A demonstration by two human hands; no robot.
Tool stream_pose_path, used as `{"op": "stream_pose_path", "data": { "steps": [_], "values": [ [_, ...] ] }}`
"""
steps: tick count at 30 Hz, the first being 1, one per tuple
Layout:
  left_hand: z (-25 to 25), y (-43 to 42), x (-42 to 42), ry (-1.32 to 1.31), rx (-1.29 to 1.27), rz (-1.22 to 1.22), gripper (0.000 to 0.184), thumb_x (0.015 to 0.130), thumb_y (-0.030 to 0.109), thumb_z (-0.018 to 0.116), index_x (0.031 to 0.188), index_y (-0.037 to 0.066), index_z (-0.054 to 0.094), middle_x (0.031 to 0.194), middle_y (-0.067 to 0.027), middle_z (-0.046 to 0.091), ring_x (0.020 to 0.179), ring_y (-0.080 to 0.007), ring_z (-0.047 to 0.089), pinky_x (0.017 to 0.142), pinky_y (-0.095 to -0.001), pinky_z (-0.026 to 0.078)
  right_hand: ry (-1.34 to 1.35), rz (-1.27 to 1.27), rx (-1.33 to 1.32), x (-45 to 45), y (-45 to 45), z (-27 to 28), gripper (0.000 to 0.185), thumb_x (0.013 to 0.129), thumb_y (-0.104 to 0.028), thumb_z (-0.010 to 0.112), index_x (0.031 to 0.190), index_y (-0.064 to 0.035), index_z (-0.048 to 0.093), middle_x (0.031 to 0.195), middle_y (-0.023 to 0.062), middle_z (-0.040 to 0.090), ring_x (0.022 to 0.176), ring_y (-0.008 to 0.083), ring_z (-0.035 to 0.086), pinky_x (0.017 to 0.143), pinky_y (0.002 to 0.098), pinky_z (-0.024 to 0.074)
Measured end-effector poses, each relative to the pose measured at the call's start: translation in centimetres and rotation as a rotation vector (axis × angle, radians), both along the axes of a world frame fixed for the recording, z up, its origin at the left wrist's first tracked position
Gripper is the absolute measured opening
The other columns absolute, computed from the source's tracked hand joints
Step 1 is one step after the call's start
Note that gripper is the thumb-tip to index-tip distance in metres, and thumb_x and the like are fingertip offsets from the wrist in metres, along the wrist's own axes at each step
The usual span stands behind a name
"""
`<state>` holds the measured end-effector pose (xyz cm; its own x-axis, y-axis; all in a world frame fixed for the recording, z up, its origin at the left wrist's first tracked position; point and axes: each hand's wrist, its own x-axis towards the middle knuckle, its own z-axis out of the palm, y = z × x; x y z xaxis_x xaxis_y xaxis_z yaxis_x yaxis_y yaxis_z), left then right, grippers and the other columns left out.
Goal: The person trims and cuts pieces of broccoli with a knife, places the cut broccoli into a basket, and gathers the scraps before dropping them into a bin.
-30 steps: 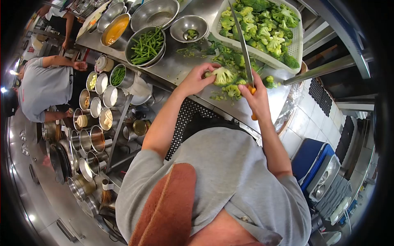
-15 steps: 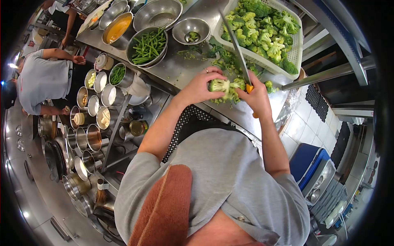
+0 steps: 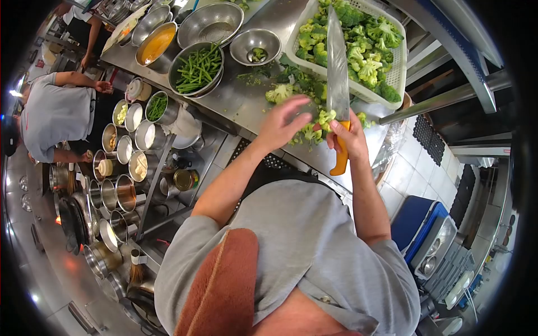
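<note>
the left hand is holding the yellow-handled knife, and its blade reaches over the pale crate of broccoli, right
Not quite: the head view shows the yellow-handled knife in the right hand, not the left hand. Its blade does reach over the pale crate of broccoli.

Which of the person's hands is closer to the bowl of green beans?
Left. The left hand is below and right of the bowl of green beans; the right hand, holding the knife, is farther right.
</note>
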<state>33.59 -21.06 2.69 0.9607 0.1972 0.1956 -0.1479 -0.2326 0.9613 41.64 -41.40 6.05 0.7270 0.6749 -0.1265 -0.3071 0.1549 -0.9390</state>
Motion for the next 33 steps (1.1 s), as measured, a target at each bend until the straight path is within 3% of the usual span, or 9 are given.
{"op": "stream_pose_path", "data": {
  "steps": [1, 2, 10, 16, 20, 24, 27, 30, 33],
  "values": [
    [0.6, -1.0, 0.1, 0.186, -0.577, -0.248, 0.049, 0.092, 0.015, 0.072, 0.134, 0.001, 0.053, 0.123, -0.0119, 0.062, 0.110, -0.0210, 0.062, 0.097, -0.0335, 0.049, 0.003, 0.004, 0.001, -0.2, 0.1, -0.4, 0.041, 0.095, -0.022, 0.067, 0.126, -0.0022, 0.049, 0.085, 0.0160, 0.070, 0.047, 0.0126, 0.056, 0.035, 0.0220, 0.0375],
    [1.2, -1.9, 0.4, 0.130, -0.547, -0.286, 0.036, 0.096, 0.015, 0.067, 0.127, 0.001, 0.056, 0.110, -0.0045, 0.065, 0.096, -0.0109, 0.064, 0.086, -0.0261, 0.051, 0.005, -0.005, 0.030, -0.3, 0.1, -1.1, 0.039, 0.095, -0.023, 0.066, 0.124, -0.0026, 0.050, 0.080, 0.0130, 0.068, 0.046, 0.0123, 0.056, 0.035, 0.0222, 0.0370],
    [1.0, -3.2, 0.2, 0.132, -0.528, -0.141, 0.028, 0.090, 0.007, 0.073, 0.112, 0.002, 0.057, 0.102, -0.0039, 0.065, 0.092, -0.0090, 0.064, 0.077, -0.0236, 0.053, -0.208, -0.103, -0.212, -0.9, -0.2, -1.1, 0.035, 0.098, -0.027, 0.062, 0.121, -0.0022, 0.053, 0.065, 0.0048, 0.058, 0.047, 0.0119, 0.053, 0.041, 0.0250, 0.0375],
    [1.6, -3.8, 0.1, 0.129, -0.233, 0.046, 0.035, 0.084, 0.009, 0.078, 0.111, -0.003, 0.060, 0.098, -0.0075, 0.066, 0.086, -0.0119, 0.066, 0.072, -0.0252, 0.057, -0.568, -0.075, -0.414, -2.3, -2.4, 0.4, 0.056, 0.103, -0.039, 0.046, 0.144, -0.0012, 0.046, 0.072, 0.0165, 0.057, 0.069, 0.0279, 0.058, 0.070, 0.0385, 0.0469],
    [3.4, -4.0, 0.0, 0.107, -0.043, 0.046, 0.034, 0.082, 0.003, 0.077, 0.112, -0.005, 0.061, 0.098, -0.0081, 0.065, 0.080, -0.0110, 0.066, 0.068, -0.0243, 0.056, -0.739, -0.079, -0.471, -3.2, -2.0, 1.2, 0.053, 0.103, -0.034, 0.046, 0.145, -0.0024, 0.043, 0.082, 0.0240, 0.064, 0.079, 0.0439, 0.063, 0.075, 0.0453, 0.0484],
    [2.5, -4.1, 0.2, 0.119, -0.130, 0.035, 0.032, 0.082, 0.001, 0.076, 0.111, -0.006, 0.062, 0.100, -0.0084, 0.066, 0.084, -0.0120, 0.066, 0.073, -0.0249, 0.056, -0.713, -0.076, -0.488, -3.2, -1.8, 1.6, 0.052, 0.103, -0.033, 0.045, 0.145, -0.0022, 0.043, 0.083, 0.0246, 0.064, 0.077, 0.0449, 0.062, 0.074, 0.0471, 0.0479],
    [2.7, -3.9, 0.1, 0.009, -0.155, -0.057, 0.033, 0.082, 0.001, 0.075, 0.112, -0.006, 0.063, 0.102, -0.0076, 0.066, 0.088, -0.0129, 0.066, 0.077, -0.0263, 0.056, -0.692, -0.088, -0.459, -2.7, -1.8, 0.9, 0.053, 0.104, -0.038, 0.045, 0.144, -0.0036, 0.043, 0.074, 0.0164, 0.062, 0.065, 0.0339, 0.061, 0.064, 0.0414, 0.0468],
    [3.9, -4.0, -0.5, -0.038, -0.001, -0.172, 0.027, 0.081, 0.006, 0.077, 0.106, -0.002, 0.068, 0.103, -0.0092, 0.069, 0.086, -0.0134, 0.068, 0.076, -0.0266, 0.058, -0.116, -0.203, -0.224, -1.8, -1.5, -0.6, 0.059, 0.104, -0.051, 0.040, 0.147, -0.0094, 0.041, 0.068, -0.0022, 0.045, 0.050, 0.0067, 0.043, 0.044, 0.0226, 0.0311],
    [3.1, -2.2, 0.6, 0.111, -0.225, -0.083, 0.028, 0.080, 0.006, 0.077, 0.106, 0.001, 0.068, 0.102, -0.0085, 0.070, 0.084, -0.0139, 0.068, 0.075, -0.0272, 0.057, -0.017, -0.325, -0.156, -1.0, -1.8, -0.7, 0.055, 0.105, -0.053, 0.033, 0.131, -0.0077, 0.049, 0.068, 0.0015, 0.044, 0.042, 0.0078, 0.037, 0.037, 0.0225, 0.0307]
  ]
}}
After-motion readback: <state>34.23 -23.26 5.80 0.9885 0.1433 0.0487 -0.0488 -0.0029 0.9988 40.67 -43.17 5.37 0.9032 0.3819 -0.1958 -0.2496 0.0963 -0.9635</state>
